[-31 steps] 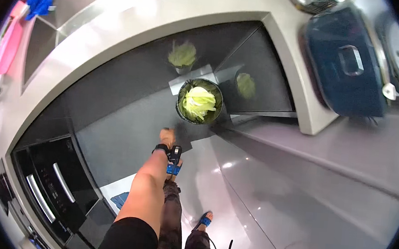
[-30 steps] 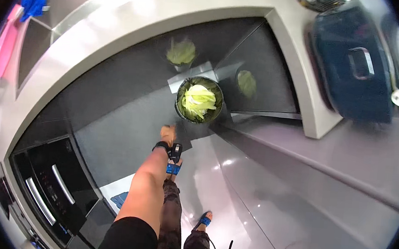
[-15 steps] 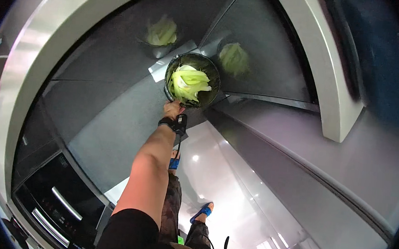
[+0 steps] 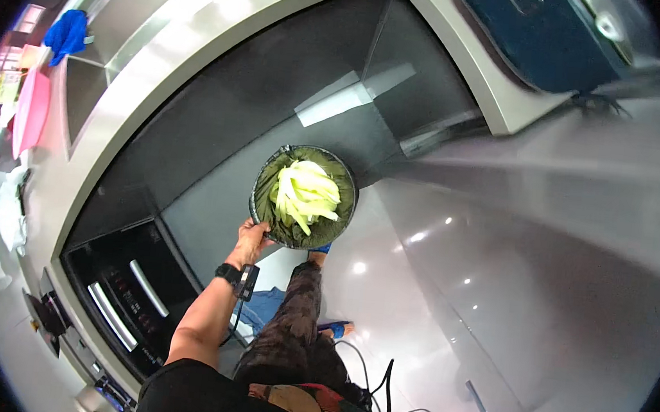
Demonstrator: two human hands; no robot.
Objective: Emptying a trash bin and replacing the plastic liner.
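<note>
My left hand [image 4: 250,240] is closed on the near left rim of a round black trash bin [image 4: 339,230]. A dark liner bag is fitted inside the bin. Pale green and whitish vegetable leaves [image 4: 306,194] lie heaped in it. The bin is held up in front of me, over the floor by the dark cabinets. A black band and a small dark device with a cable are strapped to my left wrist. My right hand does not show.
A light countertop [image 4: 153,73] curves around dark cabinet fronts [image 4: 278,84]. Below it at the left is a black built-in appliance [image 4: 130,290] with silver handles. A pink tub [image 4: 32,111] and blue cloth [image 4: 67,35] sit far left. A dark blue appliance [image 4: 544,44] stands upper right.
The bin in my left hand has come away from the cabinet corner and nearer to me. My view has turned, bringing more of the left countertop and its tub and cloth into sight.
</note>
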